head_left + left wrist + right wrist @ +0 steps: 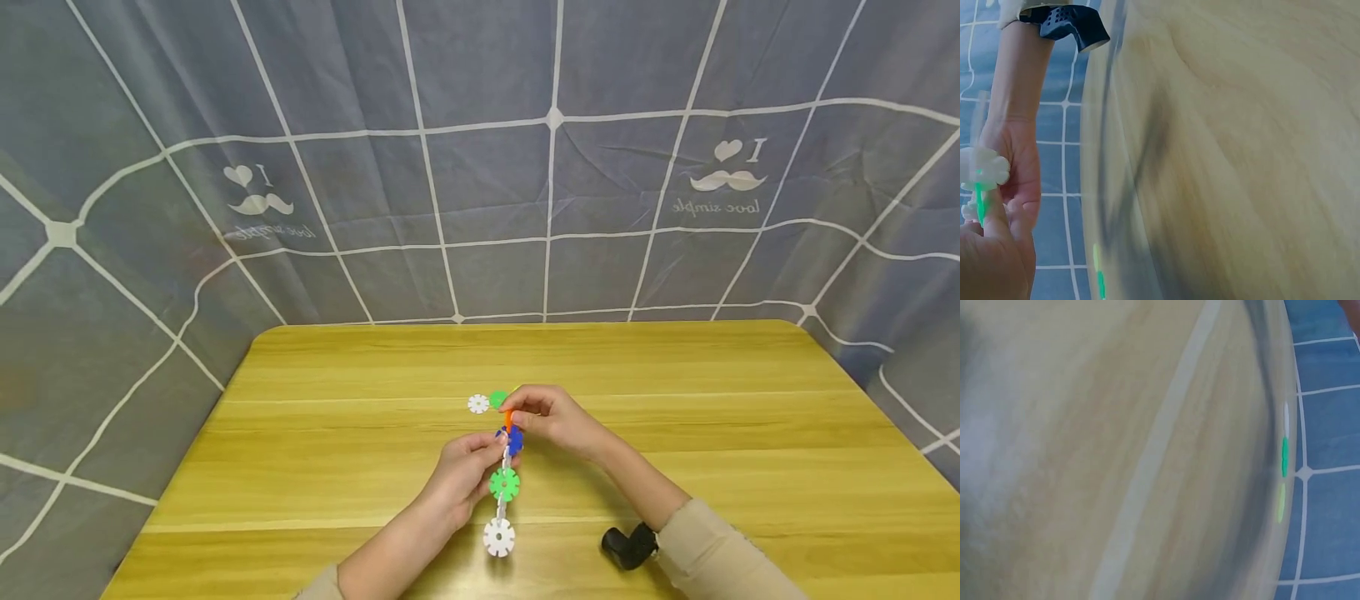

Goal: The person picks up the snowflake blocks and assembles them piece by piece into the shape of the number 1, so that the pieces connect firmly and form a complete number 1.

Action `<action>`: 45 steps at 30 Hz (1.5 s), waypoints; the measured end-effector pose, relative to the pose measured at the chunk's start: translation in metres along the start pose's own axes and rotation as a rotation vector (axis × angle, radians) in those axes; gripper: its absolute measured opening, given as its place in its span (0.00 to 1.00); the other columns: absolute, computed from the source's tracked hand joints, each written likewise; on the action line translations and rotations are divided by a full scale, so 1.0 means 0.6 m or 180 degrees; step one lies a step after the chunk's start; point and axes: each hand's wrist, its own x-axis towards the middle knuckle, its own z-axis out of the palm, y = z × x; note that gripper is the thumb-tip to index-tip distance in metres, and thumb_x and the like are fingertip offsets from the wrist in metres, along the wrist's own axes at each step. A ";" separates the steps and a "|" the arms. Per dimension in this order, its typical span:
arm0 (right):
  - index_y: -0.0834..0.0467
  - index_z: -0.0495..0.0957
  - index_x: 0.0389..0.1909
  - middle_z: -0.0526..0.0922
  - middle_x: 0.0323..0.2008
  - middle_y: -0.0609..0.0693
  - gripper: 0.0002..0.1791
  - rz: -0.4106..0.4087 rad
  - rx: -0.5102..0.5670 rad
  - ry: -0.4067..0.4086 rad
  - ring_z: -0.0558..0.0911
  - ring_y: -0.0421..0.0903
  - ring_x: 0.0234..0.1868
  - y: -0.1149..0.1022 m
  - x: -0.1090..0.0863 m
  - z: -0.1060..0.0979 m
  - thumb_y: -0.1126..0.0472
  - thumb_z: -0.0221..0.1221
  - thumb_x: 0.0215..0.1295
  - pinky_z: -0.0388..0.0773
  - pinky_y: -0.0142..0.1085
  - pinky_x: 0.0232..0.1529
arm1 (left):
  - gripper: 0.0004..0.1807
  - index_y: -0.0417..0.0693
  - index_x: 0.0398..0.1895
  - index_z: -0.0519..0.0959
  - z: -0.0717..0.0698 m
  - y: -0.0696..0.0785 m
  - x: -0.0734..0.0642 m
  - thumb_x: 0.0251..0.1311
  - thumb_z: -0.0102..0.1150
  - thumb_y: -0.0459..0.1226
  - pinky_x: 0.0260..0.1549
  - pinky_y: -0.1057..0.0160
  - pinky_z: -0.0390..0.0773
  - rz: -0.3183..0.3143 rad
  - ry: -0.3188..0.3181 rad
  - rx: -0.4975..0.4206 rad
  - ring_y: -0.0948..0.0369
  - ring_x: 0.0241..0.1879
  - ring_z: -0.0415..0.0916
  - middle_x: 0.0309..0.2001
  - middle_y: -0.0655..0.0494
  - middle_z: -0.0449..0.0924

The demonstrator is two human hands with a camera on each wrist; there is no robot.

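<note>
both hands meet above the middle of a yellow wooden table (337, 417), working on a chain of plastic snowflake discs (504, 487) that runs from the fingers toward the near edge. the left hand (467, 475) has its fingers curled round the upper part of the chain, gripping it from the left side, with the thumb near a blue disc (513, 440). the right hand (551, 419) comes in from the right and pinches an orange disc (508, 418) at the chain's far end, fingertips closed on it just above the blue one. below the hands the chain carries a green disc (504, 483) facing up, and ends in a white disc (498, 537) close to the table's near edge; thin white pieces seen edge-on join them. whether the chain rests on the wood or is lifted off it cannot be told. just beyond the right hand two loose discs lie flat on the table, a white one (477, 404) and a green one (497, 401) touching or nearly touching each other. a black wrist strap (630, 546) sits at the right wrist, beside a beige sleeve (720, 550). in the left wrist view a white disc (984, 167) and a green edge (980, 201) show between the fingers, much blurred. a grey-blue cloth with white grid lines (480, 167) hangs behind the table.
</note>
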 end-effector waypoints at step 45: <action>0.69 0.76 0.47 0.77 0.29 0.54 0.18 0.1292 -0.0824 0.1010 0.73 0.43 0.26 0.051 0.027 -0.065 0.70 0.64 0.54 0.71 0.30 0.25 | 0.26 0.30 0.59 0.67 -0.010 0.009 0.019 0.68 0.48 0.43 0.32 0.68 0.81 -0.0198 -0.0247 0.0411 0.61 0.35 0.81 0.39 0.48 0.81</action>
